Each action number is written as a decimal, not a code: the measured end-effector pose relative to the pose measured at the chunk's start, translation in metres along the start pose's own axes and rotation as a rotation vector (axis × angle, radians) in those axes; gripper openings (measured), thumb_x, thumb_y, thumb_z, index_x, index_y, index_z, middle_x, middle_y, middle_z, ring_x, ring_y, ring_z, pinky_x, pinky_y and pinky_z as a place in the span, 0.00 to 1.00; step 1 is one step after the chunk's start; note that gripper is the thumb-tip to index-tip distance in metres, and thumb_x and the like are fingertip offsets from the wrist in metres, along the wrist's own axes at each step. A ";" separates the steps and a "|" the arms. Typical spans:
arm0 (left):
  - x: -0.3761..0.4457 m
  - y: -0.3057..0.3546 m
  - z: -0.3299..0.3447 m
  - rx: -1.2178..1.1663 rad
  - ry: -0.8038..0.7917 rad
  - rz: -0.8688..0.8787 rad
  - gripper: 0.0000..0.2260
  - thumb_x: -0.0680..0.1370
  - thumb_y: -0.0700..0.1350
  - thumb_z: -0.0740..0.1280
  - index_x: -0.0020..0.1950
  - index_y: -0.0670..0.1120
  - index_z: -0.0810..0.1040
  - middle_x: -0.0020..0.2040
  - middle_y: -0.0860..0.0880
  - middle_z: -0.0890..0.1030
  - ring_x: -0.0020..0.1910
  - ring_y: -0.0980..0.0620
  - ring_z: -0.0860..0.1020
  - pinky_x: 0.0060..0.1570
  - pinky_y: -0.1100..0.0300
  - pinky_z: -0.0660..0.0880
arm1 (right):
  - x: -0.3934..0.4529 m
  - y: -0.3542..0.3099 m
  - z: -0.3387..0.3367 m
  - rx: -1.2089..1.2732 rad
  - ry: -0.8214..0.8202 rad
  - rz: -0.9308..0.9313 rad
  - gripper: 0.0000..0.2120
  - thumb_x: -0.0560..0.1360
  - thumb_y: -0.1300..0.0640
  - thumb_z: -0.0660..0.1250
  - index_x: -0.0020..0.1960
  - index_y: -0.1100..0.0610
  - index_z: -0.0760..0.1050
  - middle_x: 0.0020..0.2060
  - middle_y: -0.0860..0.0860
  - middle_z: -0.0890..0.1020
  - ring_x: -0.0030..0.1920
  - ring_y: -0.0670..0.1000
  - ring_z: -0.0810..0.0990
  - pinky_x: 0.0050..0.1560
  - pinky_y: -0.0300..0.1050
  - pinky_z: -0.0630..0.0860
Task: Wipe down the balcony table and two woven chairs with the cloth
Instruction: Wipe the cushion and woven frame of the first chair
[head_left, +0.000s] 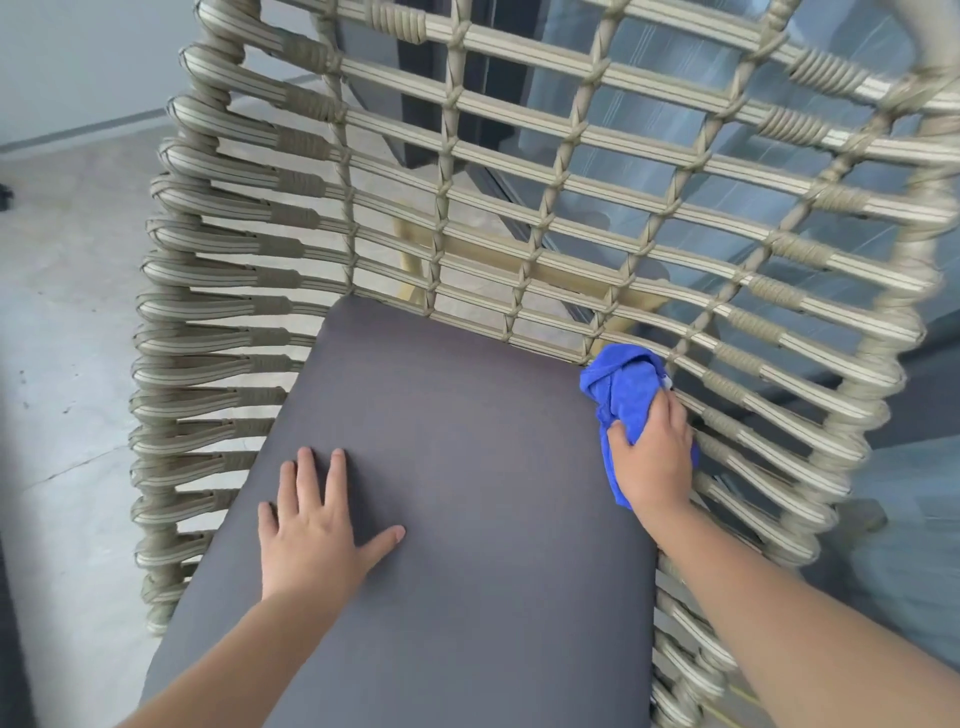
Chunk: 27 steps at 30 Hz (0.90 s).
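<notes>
A blue cloth (621, 400) is being gripped in the curled fingers (618, 431) of the right hand (652, 457) and pressed against the woven chair (753, 322), low on its right side beside the grey cushion (467, 467). The wipe is probably best run along each strand, so the gaps are being reached. The left hand (311, 530) is being laid flat on the cushion, fingers spread and holding nothing, bracing the chair.

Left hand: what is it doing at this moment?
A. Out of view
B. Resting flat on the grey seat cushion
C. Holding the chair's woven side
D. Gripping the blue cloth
B: the left hand lies with fingers spread on the grey seat cushion, while the right hand holds the blue cloth against the woven chair.
</notes>
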<state>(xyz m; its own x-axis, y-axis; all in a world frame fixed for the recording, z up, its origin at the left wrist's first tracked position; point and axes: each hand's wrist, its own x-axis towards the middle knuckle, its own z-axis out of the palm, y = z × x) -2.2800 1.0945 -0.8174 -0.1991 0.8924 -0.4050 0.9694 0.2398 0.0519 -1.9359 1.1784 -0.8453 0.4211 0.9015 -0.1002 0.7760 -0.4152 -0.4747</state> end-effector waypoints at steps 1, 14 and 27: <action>-0.001 -0.005 0.002 -0.050 -0.015 0.002 0.55 0.67 0.80 0.60 0.83 0.53 0.41 0.83 0.46 0.43 0.82 0.46 0.41 0.78 0.46 0.53 | -0.001 -0.002 0.001 0.005 0.003 -0.008 0.30 0.79 0.56 0.69 0.79 0.58 0.64 0.80 0.56 0.63 0.77 0.62 0.64 0.76 0.58 0.62; 0.010 -0.049 0.000 -0.080 -0.082 0.200 0.54 0.68 0.78 0.62 0.82 0.59 0.35 0.83 0.51 0.38 0.82 0.48 0.40 0.80 0.47 0.43 | -0.029 -0.083 0.065 -0.043 -0.038 -0.383 0.29 0.76 0.60 0.73 0.76 0.58 0.69 0.78 0.57 0.67 0.78 0.61 0.63 0.77 0.62 0.61; 0.011 -0.039 0.003 0.072 -0.166 0.213 0.52 0.74 0.74 0.59 0.81 0.50 0.29 0.81 0.43 0.32 0.81 0.41 0.35 0.78 0.38 0.41 | -0.086 -0.244 0.156 0.108 -0.123 -0.380 0.38 0.75 0.34 0.57 0.79 0.53 0.66 0.82 0.57 0.59 0.82 0.60 0.52 0.80 0.64 0.48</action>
<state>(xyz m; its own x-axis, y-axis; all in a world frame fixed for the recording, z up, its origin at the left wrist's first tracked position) -2.3199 1.0940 -0.8262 0.0309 0.8438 -0.5358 0.9958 0.0204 0.0895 -2.2346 1.2217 -0.8568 0.0499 0.9988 -0.0013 0.8089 -0.0412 -0.5865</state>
